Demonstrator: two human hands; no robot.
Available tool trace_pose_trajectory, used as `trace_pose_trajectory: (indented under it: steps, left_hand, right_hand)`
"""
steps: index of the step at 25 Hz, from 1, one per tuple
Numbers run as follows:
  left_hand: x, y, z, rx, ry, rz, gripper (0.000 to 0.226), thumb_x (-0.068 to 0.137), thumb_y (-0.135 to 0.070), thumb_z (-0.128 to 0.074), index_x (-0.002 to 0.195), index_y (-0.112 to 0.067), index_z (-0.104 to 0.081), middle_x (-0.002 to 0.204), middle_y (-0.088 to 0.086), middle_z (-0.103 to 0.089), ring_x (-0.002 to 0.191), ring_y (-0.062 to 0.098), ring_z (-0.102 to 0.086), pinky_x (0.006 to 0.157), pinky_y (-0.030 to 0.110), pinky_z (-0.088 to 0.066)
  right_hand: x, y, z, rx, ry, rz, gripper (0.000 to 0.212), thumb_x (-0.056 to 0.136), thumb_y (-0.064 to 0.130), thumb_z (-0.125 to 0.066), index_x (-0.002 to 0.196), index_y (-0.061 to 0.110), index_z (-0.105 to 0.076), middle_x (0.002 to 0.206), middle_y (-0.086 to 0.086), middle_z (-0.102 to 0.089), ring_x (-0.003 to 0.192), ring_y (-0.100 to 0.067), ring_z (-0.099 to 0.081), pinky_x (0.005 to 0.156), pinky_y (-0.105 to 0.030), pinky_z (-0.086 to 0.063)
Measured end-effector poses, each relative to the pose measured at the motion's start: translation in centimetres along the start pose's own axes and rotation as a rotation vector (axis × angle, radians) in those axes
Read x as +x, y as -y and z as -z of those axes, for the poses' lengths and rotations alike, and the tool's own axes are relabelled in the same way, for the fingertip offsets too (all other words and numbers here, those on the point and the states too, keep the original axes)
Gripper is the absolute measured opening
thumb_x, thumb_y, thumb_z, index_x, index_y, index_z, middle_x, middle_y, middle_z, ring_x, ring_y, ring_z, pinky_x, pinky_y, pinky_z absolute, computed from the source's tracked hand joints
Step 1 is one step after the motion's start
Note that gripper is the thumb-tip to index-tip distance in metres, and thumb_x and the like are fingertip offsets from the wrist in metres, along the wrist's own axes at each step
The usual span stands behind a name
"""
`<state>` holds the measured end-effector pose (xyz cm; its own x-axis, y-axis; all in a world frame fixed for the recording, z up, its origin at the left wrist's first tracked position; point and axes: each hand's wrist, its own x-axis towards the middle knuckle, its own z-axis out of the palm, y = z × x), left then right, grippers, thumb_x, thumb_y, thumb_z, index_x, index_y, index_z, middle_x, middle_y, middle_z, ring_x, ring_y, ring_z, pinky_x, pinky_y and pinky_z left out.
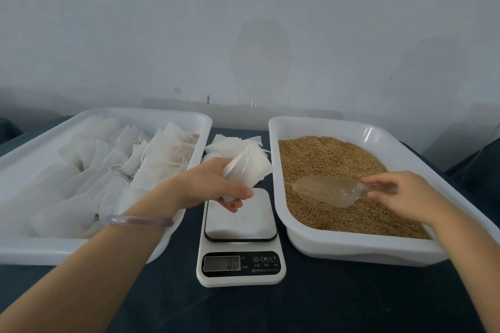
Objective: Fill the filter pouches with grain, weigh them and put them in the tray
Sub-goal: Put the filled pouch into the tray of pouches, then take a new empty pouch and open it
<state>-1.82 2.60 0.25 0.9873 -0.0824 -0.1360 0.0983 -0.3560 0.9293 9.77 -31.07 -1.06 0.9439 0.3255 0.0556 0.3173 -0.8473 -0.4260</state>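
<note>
My left hand (216, 184) grips a white filter pouch (250, 167) above the far edge of the scale (240, 238), which stands between the two trays. My right hand (405, 194) holds the handle of a clear plastic scoop (327, 190) that lies on the brown grain (324, 159) inside the right white tray (359, 250). A little grain shows in the scoop. The left white tray (81, 251) holds several filled pouches (151, 162) with drawstrings. The scale's platform is bare and its display (221, 263) is lit.
A loose pile of flat pouches (232, 142) lies on the dark table behind the scale. A pale wall stands just behind the trays. A bracelet (138, 220) sits on my left wrist. Dark tabletop (243, 308) shows in front of the scale.
</note>
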Motion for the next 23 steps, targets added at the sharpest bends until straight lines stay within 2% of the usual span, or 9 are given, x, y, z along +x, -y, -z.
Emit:
trace_pose_trajectory:
  steps: [6, 10, 14, 17, 18, 20, 22, 23]
  left_hand:
    - [-0.4, -0.4, -0.2, 0.103, -0.01, -0.05, 0.027, 0.073, 0.004, -0.075, 0.086, -0.014, -0.06, 0.075, 0.002, -0.064, 0.071, 0.015, -0.064, 0.069, 0.028, -0.056]
    - [1.1, -3.9, -2.9, 0.097, -0.128, -0.267, 0.034, 0.07, -0.002, -0.076, 0.087, -0.026, -0.059, 0.072, -0.011, -0.066, 0.068, 0.001, -0.064, 0.059, 0.014, -0.051]
    - [4.5, -5.8, -8.5, 0.076, -0.268, -0.43, 0.042, 0.073, -0.008, -0.074, 0.101, -0.029, -0.053, 0.086, -0.01, -0.059, 0.076, 0.008, -0.059, 0.057, 0.019, -0.051]
    - [6.1, -4.1, -10.6, 0.23, -0.319, -0.453, 0.04, 0.078, -0.01, -0.069, 0.11, -0.027, -0.052, 0.084, -0.02, -0.052, 0.077, 0.007, -0.054, 0.054, 0.01, -0.044]
    - [6.5, -3.7, -10.7, 0.282, -0.358, -0.432, 0.04, 0.079, -0.009, -0.067, 0.113, -0.025, -0.053, 0.084, -0.019, -0.052, 0.079, 0.01, -0.054, 0.056, 0.011, -0.043]
    - [6.9, -3.4, -10.5, 0.356, -0.491, -0.38, 0.039, 0.078, -0.005, -0.062, 0.112, -0.022, -0.053, 0.082, -0.011, -0.054, 0.083, 0.021, -0.055, 0.076, 0.028, -0.047]
    - [6.7, -3.1, -10.4, 0.385, -0.612, -0.324, 0.034, 0.076, -0.004, -0.06, 0.103, -0.023, -0.051, 0.076, -0.008, -0.053, 0.082, 0.024, -0.053, 0.099, 0.037, -0.034]
    - [6.6, -2.8, -10.2, 0.373, -0.629, -0.301, 0.032, 0.076, -0.006, -0.061, 0.099, -0.024, -0.05, 0.074, -0.009, -0.053, 0.082, 0.023, -0.053, 0.1, 0.037, -0.033]
  right_hand:
    - [-0.3, 0.4, 0.2, 0.062, -0.011, -0.028, 0.035, 0.084, 0.02, -0.068, 0.118, 0.027, -0.063, 0.122, 0.004, -0.062, 0.111, -0.014, -0.055, 0.103, -0.045, -0.04]
    - [-0.1, 1.4, -0.1, 0.101, -0.06, -0.009, 0.039, 0.085, 0.023, -0.065, 0.124, 0.028, -0.058, 0.125, 0.005, -0.061, 0.109, -0.011, -0.054, 0.1, -0.041, -0.042]
    - [-0.6, 1.1, 0.2, 0.169, -0.165, -0.051, 0.037, 0.086, 0.026, -0.065, 0.123, 0.03, -0.059, 0.123, 0.007, -0.061, 0.099, -0.007, -0.053, 0.096, -0.038, -0.043]
    - [-1.0, 0.4, 0.5, 0.203, -0.226, -0.083, 0.035, 0.085, 0.028, -0.066, 0.12, 0.031, -0.061, 0.12, 0.008, -0.063, 0.097, -0.006, -0.053, 0.097, -0.04, -0.043]
    - [-1.0, 0.3, 0.5, 0.22, -0.241, -0.087, 0.034, 0.085, 0.028, -0.066, 0.118, 0.031, -0.062, 0.119, 0.009, -0.063, 0.097, -0.006, -0.053, 0.097, -0.039, -0.043]
    - [-0.9, 0.6, 0.7, 0.233, -0.269, -0.081, 0.032, 0.085, 0.028, -0.066, 0.117, 0.032, -0.063, 0.117, 0.009, -0.064, 0.097, -0.006, -0.054, 0.096, -0.038, -0.042]
    - [-1.0, 0.9, 1.1, 0.236, -0.294, -0.056, 0.032, 0.085, 0.026, -0.066, 0.117, 0.031, -0.064, 0.117, 0.009, -0.064, 0.099, -0.006, -0.054, 0.097, -0.039, -0.041]
    - [-1.3, 0.9, 1.5, 0.251, -0.303, -0.045, 0.032, 0.085, 0.025, -0.066, 0.117, 0.03, -0.064, 0.118, 0.01, -0.064, 0.101, -0.006, -0.054, 0.097, -0.038, -0.041]
